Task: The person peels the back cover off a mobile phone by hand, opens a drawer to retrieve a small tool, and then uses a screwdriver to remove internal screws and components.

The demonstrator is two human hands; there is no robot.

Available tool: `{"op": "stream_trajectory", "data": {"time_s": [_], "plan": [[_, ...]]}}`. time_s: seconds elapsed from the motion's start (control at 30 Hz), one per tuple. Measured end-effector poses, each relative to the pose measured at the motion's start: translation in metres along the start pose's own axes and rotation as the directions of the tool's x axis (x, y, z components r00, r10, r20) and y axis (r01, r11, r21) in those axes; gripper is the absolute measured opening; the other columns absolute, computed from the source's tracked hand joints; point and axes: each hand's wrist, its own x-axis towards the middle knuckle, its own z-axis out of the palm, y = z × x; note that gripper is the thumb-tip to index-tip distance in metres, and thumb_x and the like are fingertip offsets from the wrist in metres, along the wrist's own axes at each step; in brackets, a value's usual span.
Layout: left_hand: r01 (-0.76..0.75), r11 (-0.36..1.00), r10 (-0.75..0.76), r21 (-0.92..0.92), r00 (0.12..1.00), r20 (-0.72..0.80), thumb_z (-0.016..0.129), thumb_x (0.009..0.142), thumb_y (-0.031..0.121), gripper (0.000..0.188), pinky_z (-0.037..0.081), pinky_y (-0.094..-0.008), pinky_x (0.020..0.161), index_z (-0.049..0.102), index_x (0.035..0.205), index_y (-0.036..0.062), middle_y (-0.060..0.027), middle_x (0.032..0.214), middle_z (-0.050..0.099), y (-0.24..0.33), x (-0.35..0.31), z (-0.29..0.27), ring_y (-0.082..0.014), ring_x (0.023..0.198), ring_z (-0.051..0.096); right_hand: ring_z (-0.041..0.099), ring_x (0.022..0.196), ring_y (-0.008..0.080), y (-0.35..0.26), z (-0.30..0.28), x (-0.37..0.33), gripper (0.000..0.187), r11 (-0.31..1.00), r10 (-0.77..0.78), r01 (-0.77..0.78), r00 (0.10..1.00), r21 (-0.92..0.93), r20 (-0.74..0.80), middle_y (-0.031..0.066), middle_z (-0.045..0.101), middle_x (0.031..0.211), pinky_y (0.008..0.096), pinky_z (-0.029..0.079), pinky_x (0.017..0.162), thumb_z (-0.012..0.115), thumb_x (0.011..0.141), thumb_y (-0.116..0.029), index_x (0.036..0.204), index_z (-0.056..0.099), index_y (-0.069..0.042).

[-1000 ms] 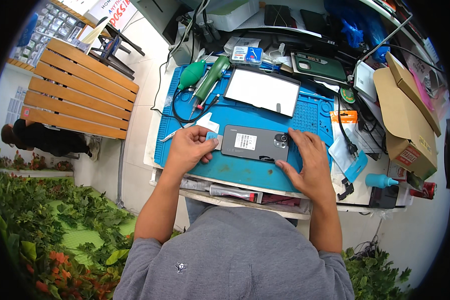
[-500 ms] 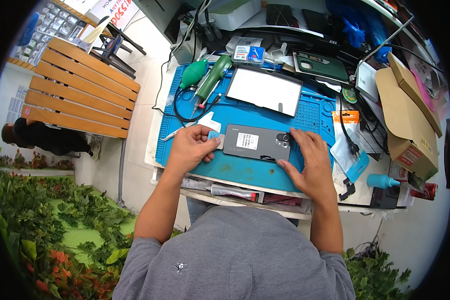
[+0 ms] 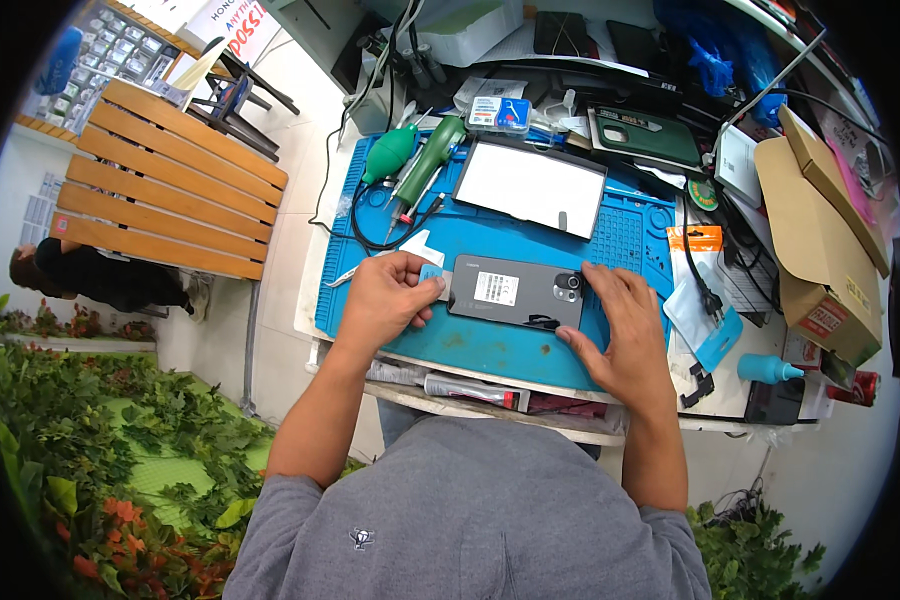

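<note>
Counter (image 3: 590, 425) cluttered, person seated at its near edge; blue work mat (image 3: 490, 345) covers the middle; cardboard boxes (image 3: 820, 250) stacked far right; white-faced tablet (image 3: 530, 185) lies flat at the back of the mat, green handled tools (image 3: 425, 160) to its left with a black cable looped beside them.

Grey phone (image 3: 515, 292) sits back-up at mat centre, between the two hands; long axis runs left-right across the person, camera cluster at the right end, pale sticker mid-back.

Left hand (image 3: 385, 300) is at the phone's left short edge, fingers curled, thumb and forefinger pinched on a small blue pick (image 3: 431, 272); pick tip sits right at that edge, whether it's in the seam I cannot tell; so phone lies directly to the right of this hand, in line with its long axis.

Right hand (image 3: 625, 335) is at the right end near the camera, palm down, fingers spread flat, fingertips resting on the phone's right and near edges; holding nothing, looks like it's just bracing the phone.

Both forearms come up from the near edge, elbows out, wrists low to the mat; left hand is the one on the tool, both about equally close to the phone.

Small stuff: tube (image 3: 470, 388) on the counter lip under the mat edge; blue bottle (image 3: 765, 368) to the right.
</note>
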Motion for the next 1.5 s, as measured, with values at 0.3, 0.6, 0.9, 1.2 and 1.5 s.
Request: {"op": "stream_trajectory", "data": {"time_s": [0.3,0.6,0.9,1.2,1.5], "plan": [[0.000,1.000,0.000,0.003,1.000,0.024,0.084,0.092,0.010,0.030,0.054,-0.0223,0.053,0.072,0.111,-0.0102,-0.0061,0.079,0.073,0.001,-0.001,-0.003,-0.0083,0.060,0.067,0.057,0.130,0.0394,0.000,0.001,-0.001,0.080,1.000,0.015,-0.015,1.000,0.027,-0.002,0.0185,0.068,0.138,0.0494,0.043,0.110,0.091,0.082,-0.025,0.151,0.057,-0.003],[0.016,0.999,-0.013,-0.050,0.998,0.063,0.087,0.091,0.005,0.039,0.056,-0.0223,0.056,0.062,0.119,-0.0080,-0.0096,0.082,0.074,0.003,0.000,-0.009,-0.0102,0.063,0.069,0.057,0.129,0.0382,-0.001,0.000,-0.001,0.076,1.000,-0.007,0.007,1.000,-0.010,0.011,0.0179,0.066,0.141,0.0493,0.043,0.108,0.087,0.086,-0.026,0.151,0.056,-0.003],[0.030,0.997,-0.024,-0.068,0.997,0.079,0.087,0.090,0.004,0.038,0.056,-0.0224,0.055,0.063,0.116,-0.0081,-0.0103,0.080,0.075,0.003,0.001,-0.010,-0.0105,0.062,0.069,0.057,0.130,0.0382,-0.002,0.000,0.000,0.076,1.000,0.000,0.000,1.000,-0.017,0.022,0.0173,0.066,0.142,0.0496,0.043,0.109,0.087,0.086,-0.027,0.151,0.056,-0.004],[0.045,0.996,-0.035,-0.073,0.992,0.124,0.088,0.090,0.007,0.038,0.056,-0.0232,0.054,0.064,0.114,-0.0089,-0.0115,0.080,0.075,0.001,0.006,-0.016,-0.0110,0.062,0.071,0.057,0.130,0.0386,-0.003,-0.001,0.001,0.076,1.000,-0.001,0.002,1.000,-0.028,0.026,0.0173,0.065,0.143,0.0494,0.043,0.109,0.087,0.086,-0.028,0.151,0.056,-0.004],[0.040,0.996,-0.028,-0.075,0.988,0.150,0.090,0.089,0.008,0.039,0.055,-0.0226,0.053,0.066,0.115,-0.0091,-0.0075,0.075,0.072,-0.003,0.004,-0.020,-0.0097,0.061,0.070,0.056,0.130,0.0389,-0.009,-0.004,0.005,0.075,0.998,0.002,0.001,0.999,-0.060,0.051,0.0175,0.065,0.142,0.0494,0.043,0.109,0.087,0.086,-0.028,0.150,0.056,-0.003]]}}
